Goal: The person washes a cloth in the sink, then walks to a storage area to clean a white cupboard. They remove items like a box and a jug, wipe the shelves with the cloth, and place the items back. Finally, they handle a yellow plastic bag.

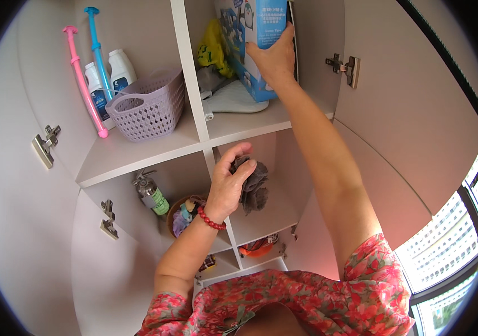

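Note:
My left hand point(228, 185), with a red bead bracelet at its wrist, holds a crumpled dark grey cloth point(255, 189) in front of the middle right compartment. My right hand point(274, 56) reaches into the upper right compartment and grips a blue and white cardboard game box point(260, 25) by its narrow side, thumb on one face and fingers at the far edge. The box stands tilted over a flat pale grey object point(239, 98). Behind it lie a yellow plastic bag point(211, 50) and a grey bundle point(211, 77).
The upper left compartment holds a lilac plastic basket point(148, 115), white bottles point(121, 69), a pink tube point(82, 80) and a blue tube point(98, 50). Below stand a fire extinguisher point(153, 195) and a round basket point(174, 210). Open cabinet doors with metal hinges point(344, 69) flank both sides.

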`<state>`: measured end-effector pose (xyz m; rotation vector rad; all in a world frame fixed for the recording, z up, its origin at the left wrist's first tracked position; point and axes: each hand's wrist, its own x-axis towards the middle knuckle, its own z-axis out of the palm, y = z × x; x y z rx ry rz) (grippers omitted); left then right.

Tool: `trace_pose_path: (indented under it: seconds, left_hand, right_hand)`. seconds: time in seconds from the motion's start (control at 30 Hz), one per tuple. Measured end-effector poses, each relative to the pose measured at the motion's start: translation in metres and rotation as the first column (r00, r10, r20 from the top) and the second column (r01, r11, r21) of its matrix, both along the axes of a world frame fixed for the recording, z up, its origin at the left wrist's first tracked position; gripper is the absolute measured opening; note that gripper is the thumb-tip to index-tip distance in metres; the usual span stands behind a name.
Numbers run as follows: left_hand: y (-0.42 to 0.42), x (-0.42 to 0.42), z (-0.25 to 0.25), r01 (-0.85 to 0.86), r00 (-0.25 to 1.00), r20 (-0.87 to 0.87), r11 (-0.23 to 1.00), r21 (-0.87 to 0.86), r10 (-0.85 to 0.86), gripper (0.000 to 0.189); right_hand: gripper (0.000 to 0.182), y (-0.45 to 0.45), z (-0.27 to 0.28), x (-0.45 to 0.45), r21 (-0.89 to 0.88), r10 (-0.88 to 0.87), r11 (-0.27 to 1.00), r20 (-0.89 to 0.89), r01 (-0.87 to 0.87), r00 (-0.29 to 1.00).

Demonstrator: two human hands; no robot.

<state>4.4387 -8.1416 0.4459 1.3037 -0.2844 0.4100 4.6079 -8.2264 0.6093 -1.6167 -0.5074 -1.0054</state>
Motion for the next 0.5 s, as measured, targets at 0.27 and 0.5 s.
trace_pose_path:
  seconds: [0.27, 0.5]
  left_hand:
    - [-0.001, 0.014, -0.001, 0.017, 1.000, 0.005, 1.000, -0.020, -0.017, 0.040]
    - [-0.012, 0.024, 0.001, 0.141, 0.990, -0.001, 0.986, -0.092, -0.142, 0.040]
  right_hand:
    - [0.060, -0.032, 0.007, -0.004, 0.306, 0.114, 0.938, 0.170, -0.163, 0.979]
    - [0.061, -0.080, -0.008, -0.061, 0.339, 0.149, 0.907, 0.298, -0.251, 0.943]
